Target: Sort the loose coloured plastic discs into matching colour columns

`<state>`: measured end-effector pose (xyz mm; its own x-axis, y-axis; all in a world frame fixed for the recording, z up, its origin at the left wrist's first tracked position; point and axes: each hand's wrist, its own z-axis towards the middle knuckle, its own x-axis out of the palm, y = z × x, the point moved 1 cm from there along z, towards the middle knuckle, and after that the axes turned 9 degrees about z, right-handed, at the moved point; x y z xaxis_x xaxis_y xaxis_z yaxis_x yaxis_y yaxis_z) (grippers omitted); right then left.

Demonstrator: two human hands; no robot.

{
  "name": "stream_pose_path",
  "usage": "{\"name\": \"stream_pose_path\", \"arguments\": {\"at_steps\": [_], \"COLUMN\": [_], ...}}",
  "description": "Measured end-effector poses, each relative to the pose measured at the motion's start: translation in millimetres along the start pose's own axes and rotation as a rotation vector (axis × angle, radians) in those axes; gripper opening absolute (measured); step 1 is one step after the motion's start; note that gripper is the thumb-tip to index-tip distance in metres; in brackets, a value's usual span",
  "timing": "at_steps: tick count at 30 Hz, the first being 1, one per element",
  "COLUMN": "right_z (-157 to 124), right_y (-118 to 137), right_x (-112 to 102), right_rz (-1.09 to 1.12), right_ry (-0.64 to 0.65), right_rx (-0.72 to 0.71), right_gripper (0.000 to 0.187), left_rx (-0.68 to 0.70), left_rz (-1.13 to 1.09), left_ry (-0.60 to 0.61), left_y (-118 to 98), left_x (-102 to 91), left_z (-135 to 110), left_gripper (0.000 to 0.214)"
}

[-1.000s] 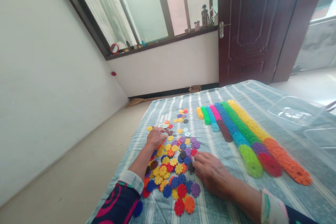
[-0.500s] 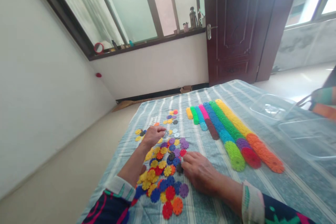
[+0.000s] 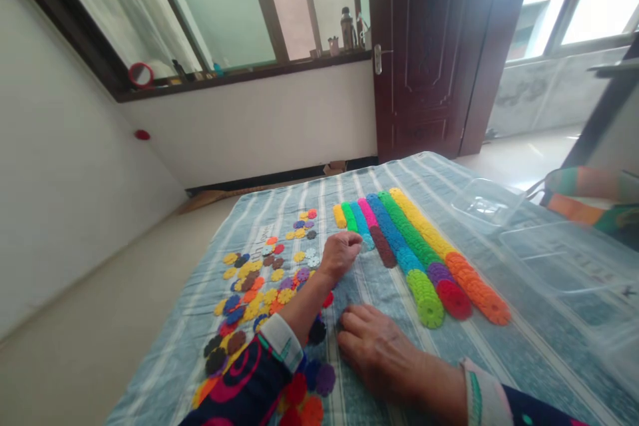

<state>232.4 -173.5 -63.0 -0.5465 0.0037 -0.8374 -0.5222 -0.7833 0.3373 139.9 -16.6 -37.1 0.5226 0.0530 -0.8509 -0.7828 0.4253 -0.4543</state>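
My left hand [image 3: 341, 254] is pinched closed beside the near end of the short light-blue row [image 3: 367, 241]; what is between its fingertips is too small to make out. Lower down, my right hand [image 3: 374, 349] rests on the striped cloth with curled fingers, and a dark bit shows at its fingertips. Flower-shaped plastic discs in yellow, blue, red, purple, black and brown lie in a loose pile [image 3: 255, 306], partly covered by my left forearm. Right of my hands, overlapping discs form rows sorted by colour, among them a yellow-and-orange row [image 3: 449, 256] and a blue-to-lime row [image 3: 399, 249].
Clear plastic containers [image 3: 554, 259] stand at the right of the cloth-covered surface [image 3: 429, 170]. Behind them is a striped orange-and-green item [image 3: 589, 196]. Small groups of discs [image 3: 302, 225] lie at the far left. A wooden door [image 3: 429, 53] is beyond.
My left hand has moved right, from above the loose discs to the short light-blue row. My right hand stays low on the cloth. The view has turned slightly right.
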Motion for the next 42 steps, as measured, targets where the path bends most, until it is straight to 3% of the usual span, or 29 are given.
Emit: {"name": "stream_pose_path", "arguments": {"at_steps": [10, 18, 22, 32, 37, 42], "right_z": [1.2, 2.2, 1.5, -7.2, -9.8, -10.1], "right_y": [-3.9, -2.8, -3.2, -4.5, -5.2, -5.3], "right_x": [5.8, 5.2, 6.2, 17.4, 20.8, 20.9], "right_rz": [0.001, -0.005, -0.006, 0.117, 0.135, 0.128], "right_ry": [-0.039, -0.048, -0.057, -0.144, -0.162, -0.16], "right_rx": [-0.015, -0.018, -0.014, -0.052, -0.067, -0.06], "right_gripper": [0.008, 0.01, 0.011, 0.017, 0.019, 0.019], "left_rx": [0.065, 0.051, 0.039, 0.014, -0.002, -0.252], "left_rz": [0.26, 0.298, 0.328, 0.351, 0.341, 0.537], "left_ry": [0.001, -0.036, -0.024, 0.014, -0.035, -0.091], "left_y": [-12.1, -7.1, -9.7, -12.1, 9.2, 62.4], "left_x": [17.6, 12.2, 17.1, 25.2, 0.1, -64.3], "left_z": [13.7, 5.0, -0.5, -5.8, -12.8, -22.6], "left_gripper": [0.018, 0.014, 0.023, 0.02, 0.019, 0.017]}}
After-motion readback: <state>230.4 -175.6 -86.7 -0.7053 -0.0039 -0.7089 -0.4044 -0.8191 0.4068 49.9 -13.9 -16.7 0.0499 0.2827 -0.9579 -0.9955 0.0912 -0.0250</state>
